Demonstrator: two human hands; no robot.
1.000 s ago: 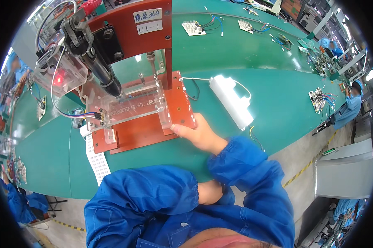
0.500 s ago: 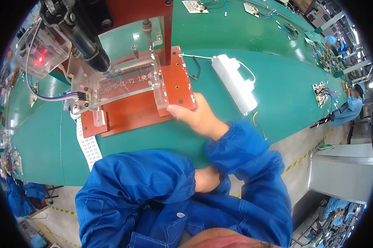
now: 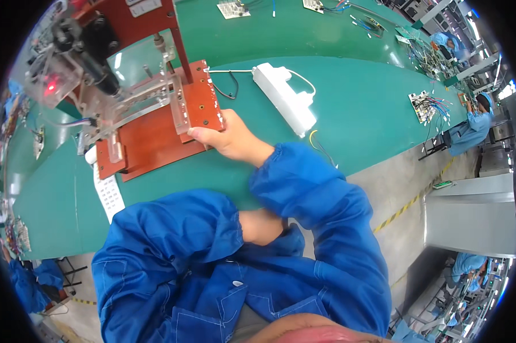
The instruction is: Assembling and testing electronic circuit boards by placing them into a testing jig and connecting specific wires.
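Seemingly steadying it, the right hand gripped the near right corner of a red-brown test fixture, fingers curled over its edge. That fixture sat on the green tabletop, carrying a clear acrylic clamp plate and a black cylinder mounted above. The left hand lay low against the blue jacket, tucked between the sleeves; whether it was clenched could not be told. A white plastic housing rested just right of the fixture, with a white paper strip at its left.
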